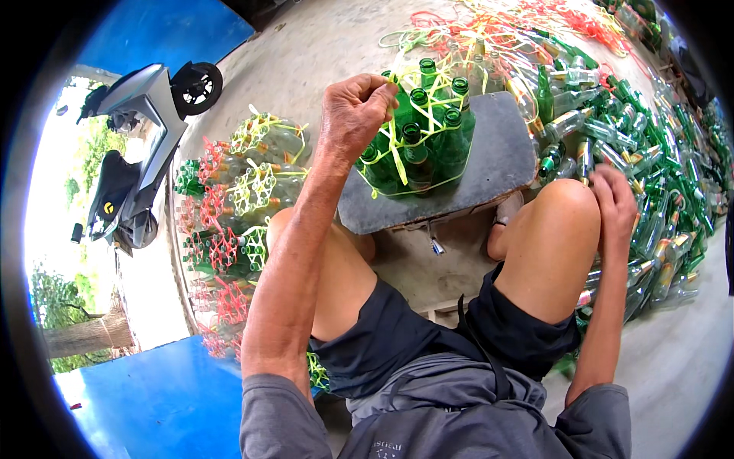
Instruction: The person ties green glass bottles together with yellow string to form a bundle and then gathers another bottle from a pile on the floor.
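A bundle of green glass bottles (pixel 453 145) stands upright on a dark grey board (pixel 489 187) between my knees. Yellow-green plastic strap (pixel 399 162) criss-crosses their necks, and a thin band of it runs round the lower part. My left hand (pixel 358 115) is closed in a pinch on the strap at the bundle's left side, beside a bottle neck. Beyond my right knee hangs my right hand (pixel 614 200), close to a heap of loose bottles (pixel 638 145). Its fingers are smeared and partly hidden, so I cannot make out anything in them.
Strapped bottle bundles (pixel 256 187) in yellow and red stand in rows on the left. Tangled red and yellow straps (pixel 489 27) lie on the floor at the far side. A grey scooter (pixel 145 145) is parked at the far left, near a blue surface (pixel 153 405).
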The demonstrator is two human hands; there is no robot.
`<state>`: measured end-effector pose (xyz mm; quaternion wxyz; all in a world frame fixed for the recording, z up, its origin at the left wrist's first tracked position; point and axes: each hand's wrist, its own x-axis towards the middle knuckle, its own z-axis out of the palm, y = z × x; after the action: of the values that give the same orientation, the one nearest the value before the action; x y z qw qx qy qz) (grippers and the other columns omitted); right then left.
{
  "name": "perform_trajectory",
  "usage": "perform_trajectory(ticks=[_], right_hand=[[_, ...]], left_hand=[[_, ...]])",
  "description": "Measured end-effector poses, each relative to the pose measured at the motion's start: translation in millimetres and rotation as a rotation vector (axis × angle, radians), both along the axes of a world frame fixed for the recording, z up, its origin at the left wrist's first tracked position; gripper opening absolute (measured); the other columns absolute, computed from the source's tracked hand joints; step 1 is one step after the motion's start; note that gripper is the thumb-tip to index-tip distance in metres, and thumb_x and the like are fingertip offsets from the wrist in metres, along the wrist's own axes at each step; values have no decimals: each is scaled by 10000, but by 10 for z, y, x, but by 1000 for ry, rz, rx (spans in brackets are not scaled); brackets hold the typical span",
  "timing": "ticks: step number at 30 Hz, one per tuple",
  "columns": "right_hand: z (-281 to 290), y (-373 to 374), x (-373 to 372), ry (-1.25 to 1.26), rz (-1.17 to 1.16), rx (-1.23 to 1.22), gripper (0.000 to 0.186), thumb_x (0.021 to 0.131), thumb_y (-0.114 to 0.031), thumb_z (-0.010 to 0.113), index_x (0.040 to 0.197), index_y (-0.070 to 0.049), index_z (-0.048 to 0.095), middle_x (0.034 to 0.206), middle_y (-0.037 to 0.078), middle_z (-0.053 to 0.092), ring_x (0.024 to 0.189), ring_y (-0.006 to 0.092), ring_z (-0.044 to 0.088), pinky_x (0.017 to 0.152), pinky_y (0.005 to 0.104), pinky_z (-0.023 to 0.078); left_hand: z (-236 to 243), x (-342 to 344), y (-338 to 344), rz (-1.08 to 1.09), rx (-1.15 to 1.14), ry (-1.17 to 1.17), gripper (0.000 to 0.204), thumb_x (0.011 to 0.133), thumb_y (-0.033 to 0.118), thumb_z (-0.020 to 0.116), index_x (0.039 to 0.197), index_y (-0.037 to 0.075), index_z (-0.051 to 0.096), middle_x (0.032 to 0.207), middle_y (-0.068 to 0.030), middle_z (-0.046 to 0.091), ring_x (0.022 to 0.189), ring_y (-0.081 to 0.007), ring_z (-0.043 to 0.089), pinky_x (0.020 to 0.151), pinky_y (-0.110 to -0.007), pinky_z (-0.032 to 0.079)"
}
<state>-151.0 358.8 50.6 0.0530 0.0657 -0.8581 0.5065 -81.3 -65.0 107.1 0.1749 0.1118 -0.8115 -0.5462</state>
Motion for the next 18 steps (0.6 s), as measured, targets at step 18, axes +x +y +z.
perform_trajectory(ticks=[18], right_hand=[[541, -2582, -271, 118, 918, 48, 276, 879, -209, 777, 1019, 27, 749, 779, 188, 719, 722, 223, 697, 722, 372, 554]], left_hand=[[110, 25, 132, 30, -120, 186, 147, 995, 125, 740, 1052, 0, 794, 833, -37, 772, 725, -63, 652, 661, -233, 546]])
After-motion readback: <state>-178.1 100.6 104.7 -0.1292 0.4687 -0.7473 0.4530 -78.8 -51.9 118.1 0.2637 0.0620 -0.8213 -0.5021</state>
